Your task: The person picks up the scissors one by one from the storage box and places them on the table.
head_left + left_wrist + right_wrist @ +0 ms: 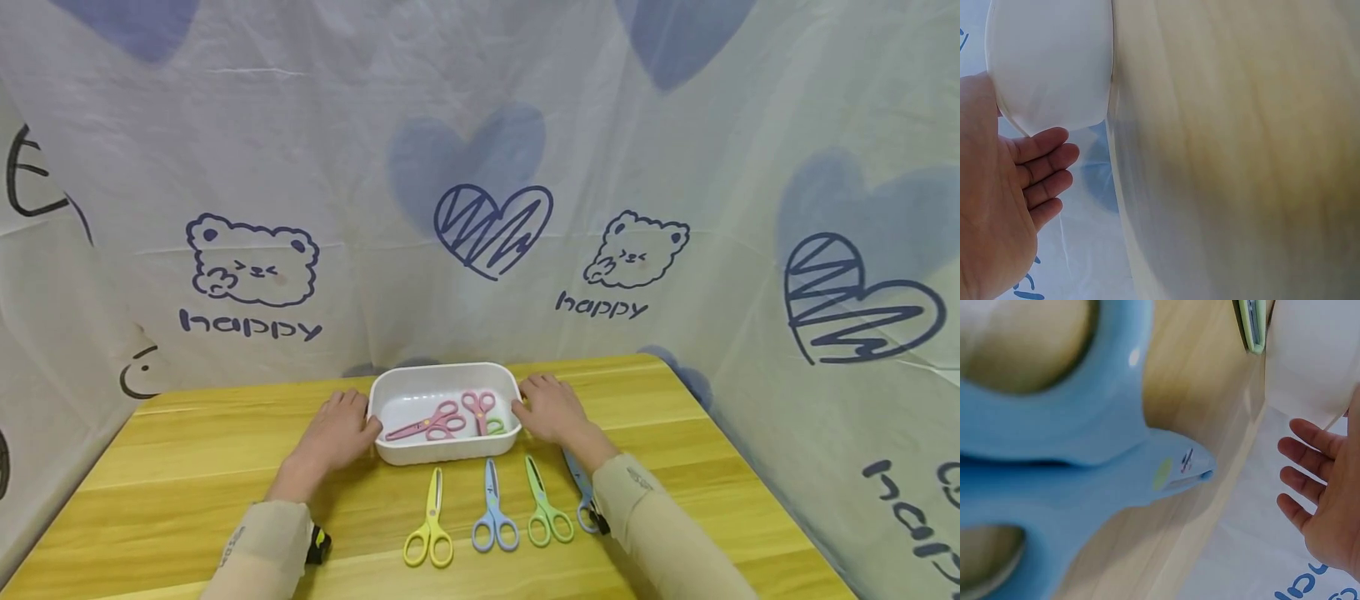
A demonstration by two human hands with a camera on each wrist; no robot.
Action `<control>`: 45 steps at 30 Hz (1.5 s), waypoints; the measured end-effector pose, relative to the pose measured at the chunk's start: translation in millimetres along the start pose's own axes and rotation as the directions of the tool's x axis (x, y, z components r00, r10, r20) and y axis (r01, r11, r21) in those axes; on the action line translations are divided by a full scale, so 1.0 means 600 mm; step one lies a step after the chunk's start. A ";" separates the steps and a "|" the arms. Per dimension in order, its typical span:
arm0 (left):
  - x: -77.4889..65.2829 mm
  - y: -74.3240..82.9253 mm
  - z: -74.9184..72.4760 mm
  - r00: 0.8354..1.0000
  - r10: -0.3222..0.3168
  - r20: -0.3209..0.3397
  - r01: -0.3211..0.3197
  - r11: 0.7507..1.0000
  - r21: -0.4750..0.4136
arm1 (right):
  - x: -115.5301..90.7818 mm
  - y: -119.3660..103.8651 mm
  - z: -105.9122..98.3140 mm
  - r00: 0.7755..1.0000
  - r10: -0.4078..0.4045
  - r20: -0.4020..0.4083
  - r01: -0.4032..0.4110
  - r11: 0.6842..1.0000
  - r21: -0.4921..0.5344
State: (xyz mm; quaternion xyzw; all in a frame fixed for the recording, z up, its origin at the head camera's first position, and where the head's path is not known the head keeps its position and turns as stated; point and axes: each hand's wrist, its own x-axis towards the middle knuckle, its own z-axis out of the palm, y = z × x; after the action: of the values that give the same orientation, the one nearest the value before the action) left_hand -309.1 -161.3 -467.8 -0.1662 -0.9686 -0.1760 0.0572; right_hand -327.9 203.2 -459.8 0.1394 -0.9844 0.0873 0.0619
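both ends of the white tray point(450, 452) are gripped, left hand point(335, 431) on one, right hand point(553, 408) on the other. tray sits on counter point(217, 442), pink scissors point(427, 422) inside; yellow scissors point(431, 523) lie in front.

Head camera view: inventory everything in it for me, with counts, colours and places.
Wooden table: one, yellowish, lower half of view
Backdrop: one, pale with blue printing, behind the table
White tray: one, white, on the table
Pink scissors: at least two, pink, overlapping in the tray
Yellow scissors: one, yellow, before the tray
Green scissors: two, green, one on the table, one mostly hidden in the tray
Blue scissors: two, blue, either side of the table's green pair
Sleeves: two, beige, on the forearms
Left hand: one, bare, at the tray's left end
Right hand: one, bare, at its right end
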 end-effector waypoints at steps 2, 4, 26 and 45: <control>0.000 0.000 -0.002 1.000 0.001 0.000 -0.001 1.000 0.001 | 0.001 0.000 -0.002 1.000 -0.006 0.019 0.006 1.000 -0.002; -0.001 0.001 -0.003 1.000 0.000 -0.001 0.000 1.000 0.000 | 0.002 0.000 -0.002 0.999 -0.009 0.033 0.009 1.000 -0.003; -0.008 0.010 -0.013 0.996 0.003 -0.091 -0.005 1.000 -0.021 | -0.001 0.005 0.006 0.999 -0.020 0.032 0.019 1.000 0.011; 0.038 0.069 -0.012 0.994 0.008 -0.110 -0.050 0.921 -0.386 | 0.005 0.006 0.006 0.999 -0.012 0.038 0.010 0.999 0.047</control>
State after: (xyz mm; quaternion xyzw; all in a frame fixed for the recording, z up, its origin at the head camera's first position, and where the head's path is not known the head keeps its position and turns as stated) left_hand -316.2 -120.5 -444.2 -0.1788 -0.9074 -0.3723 0.0774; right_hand -332.0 205.0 -463.6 0.1479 -0.9823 0.1075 0.0404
